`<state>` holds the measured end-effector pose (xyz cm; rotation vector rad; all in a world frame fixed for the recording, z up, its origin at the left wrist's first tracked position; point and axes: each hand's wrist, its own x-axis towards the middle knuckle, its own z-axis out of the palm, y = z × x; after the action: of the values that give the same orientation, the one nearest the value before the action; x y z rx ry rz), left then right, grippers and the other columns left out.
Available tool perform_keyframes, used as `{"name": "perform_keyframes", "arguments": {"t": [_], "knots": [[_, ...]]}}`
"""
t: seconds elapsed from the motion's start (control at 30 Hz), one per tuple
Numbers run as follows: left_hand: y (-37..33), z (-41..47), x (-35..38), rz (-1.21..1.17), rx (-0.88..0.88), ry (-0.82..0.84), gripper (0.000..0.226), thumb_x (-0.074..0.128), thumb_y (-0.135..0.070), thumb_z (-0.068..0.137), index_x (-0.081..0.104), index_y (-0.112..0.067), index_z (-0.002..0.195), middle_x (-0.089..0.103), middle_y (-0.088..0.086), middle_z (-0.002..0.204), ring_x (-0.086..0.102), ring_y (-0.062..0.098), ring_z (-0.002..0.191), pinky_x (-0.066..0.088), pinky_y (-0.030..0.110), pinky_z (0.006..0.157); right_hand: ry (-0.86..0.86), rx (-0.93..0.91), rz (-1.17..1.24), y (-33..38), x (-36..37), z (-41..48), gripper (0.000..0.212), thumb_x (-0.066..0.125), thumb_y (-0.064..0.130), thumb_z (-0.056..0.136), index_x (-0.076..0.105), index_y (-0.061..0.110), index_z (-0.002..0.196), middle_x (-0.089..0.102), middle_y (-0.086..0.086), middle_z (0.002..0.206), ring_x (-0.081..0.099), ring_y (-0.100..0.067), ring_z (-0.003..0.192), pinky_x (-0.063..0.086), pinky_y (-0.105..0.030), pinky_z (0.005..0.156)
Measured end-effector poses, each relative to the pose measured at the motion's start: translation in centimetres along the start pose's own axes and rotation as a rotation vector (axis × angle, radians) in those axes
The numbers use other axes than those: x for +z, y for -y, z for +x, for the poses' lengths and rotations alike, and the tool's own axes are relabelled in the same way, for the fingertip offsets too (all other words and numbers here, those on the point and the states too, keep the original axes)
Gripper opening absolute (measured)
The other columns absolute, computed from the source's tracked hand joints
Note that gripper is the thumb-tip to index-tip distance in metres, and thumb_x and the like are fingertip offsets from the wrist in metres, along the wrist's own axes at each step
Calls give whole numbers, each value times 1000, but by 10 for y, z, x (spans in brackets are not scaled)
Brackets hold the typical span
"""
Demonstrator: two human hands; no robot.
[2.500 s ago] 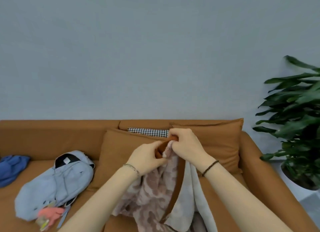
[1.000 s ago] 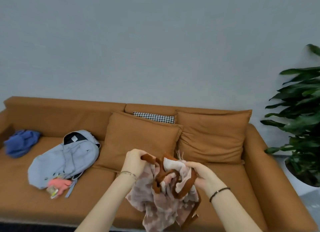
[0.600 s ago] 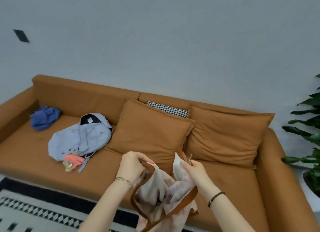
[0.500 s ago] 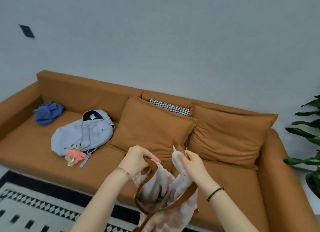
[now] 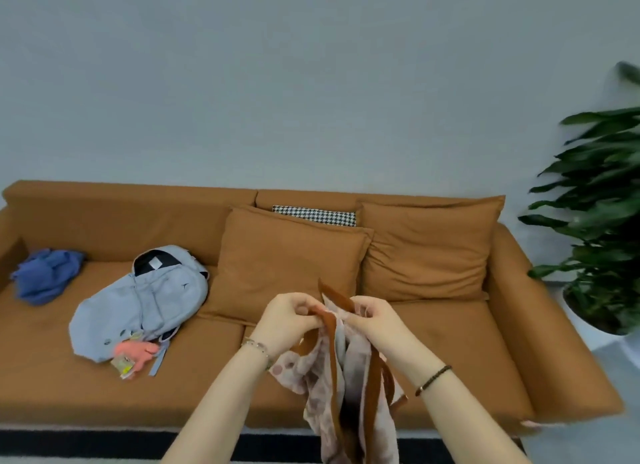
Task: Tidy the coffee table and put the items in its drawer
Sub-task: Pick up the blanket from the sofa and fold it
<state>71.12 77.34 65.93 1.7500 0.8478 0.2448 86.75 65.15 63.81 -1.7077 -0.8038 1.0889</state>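
Hands closed in together: left hand, right hand pinching scarf top.

Left hand and right hand close together, fingers curled, forearms outstretched

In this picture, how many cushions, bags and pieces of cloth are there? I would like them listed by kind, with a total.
Brown cushions: 2
Checked cushion: 1
Backpack: 1
Blue cloth: 1
Scarf, held by the left hand and the right hand: 1
Total: 6
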Motion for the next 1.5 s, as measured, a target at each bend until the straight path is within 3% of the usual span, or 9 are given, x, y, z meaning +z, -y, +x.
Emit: {"name": "perform_keyframes", "arguments": {"t": [0.13, 0.3, 0.4, 0.5, 0.67, 0.93, 1.2, 1.37, 1.5], "knots": [[9, -7, -8, -87, -90, 165, 17, 69, -10, 88, 81, -22, 87, 78, 4, 87, 72, 18, 90, 59, 32, 83, -286, 67, -45, -11, 26, -7, 46, 78, 21, 80, 42, 26, 51, 45, 0, 56, 43, -15, 56, 37, -29, 61], [17, -18, -17, -168, -71, 362, 18, 66, -10, 93, 81, -20, 95, 77, 6, 97, 72, 22, 100, 57, 36, 91, -295, -103, -68, -9, 33, -32, 63, 69, 63, 79, 40, 12, 57, 42, -6, 56, 42, -16, 59, 34, -31, 63], [16, -21, -12, -92, -50, 289, 10, 73, -12, 87, 79, -19, 89, 77, 5, 85, 72, 18, 84, 59, 37, 84, -284, -183, -63, -7, 35, -47, 67, 70, 64, 83, 49, 3, 61, 45, -19, 60, 44, -18, 61, 36, -33, 65], [9, -21, -5, -113, -39, 134, 23, 78, -11, 80, 64, -15, 97, 73, 4, 75, 69, 16, 71, 58, 34, 75, -269, -249, -141, -4, 36, -58, 22, 68, 43, 94, 79, 25, 99, 77, 1, 88, 70, -10, 90, 54, -35, 83], [-8, -22, -6, -185, 95, 159, 47, 74, -5, 85, 63, -32, 121, 76, 9, 86, 74, 18, 88, 59, 32, 84, -225, -284, -371, 5, 22, -69, 38, 54, 20, 101, 65, 46, 126, 73, 22, 107, 68, 2, 95, 56, -28, 85], [-29, -24, 5, -138, 201, 85, 20, 73, 1, 82, 67, -17, 90, 69, 0, 87, 70, 16, 74, 57, 29, 71, -226, -374, -619, 20, 4, -79, 51, 33, 34, 92, 47, 64, 130, 65, 20, 125, 59, 5, 114, 48, -20, 97], [-33, -22, 18, -171, 168, 22, 16, 74, 2, 82, 70, -11, 92, 71, -2, 92, 71, 7, 80, 54, 20, 71, -231, -383, -466, 21, -5, -75, 36, 48, 25, 104, 59, 54, 122, 74, 9, 87, 69, -9, 76, 58, -40, 74], [-27, -25, 25, -378, 11, 68, 27, 69, -1, 88, 77, -20, 104, 76, 10, 102, 72, 27, 99, 58, 47, 90, -291, -445, -72, 22, 5, -75, 35, 52, 4, 101, 75, 30, 109, 75, 13, 106, 68, -6, 107, 53, -27, 95], [-22, -31, 33, -551, -55, 204, 20, 63, -1, 93, 76, -7, 107, 72, 26, 107, 70, 33, 99, 55, 45, 94, -237, -420, 7, 18, 3, -76, 42, 50, -5, 99, 77, 25, 109, 75, 7, 111, 67, -10, 112, 52, -27, 97]]}}
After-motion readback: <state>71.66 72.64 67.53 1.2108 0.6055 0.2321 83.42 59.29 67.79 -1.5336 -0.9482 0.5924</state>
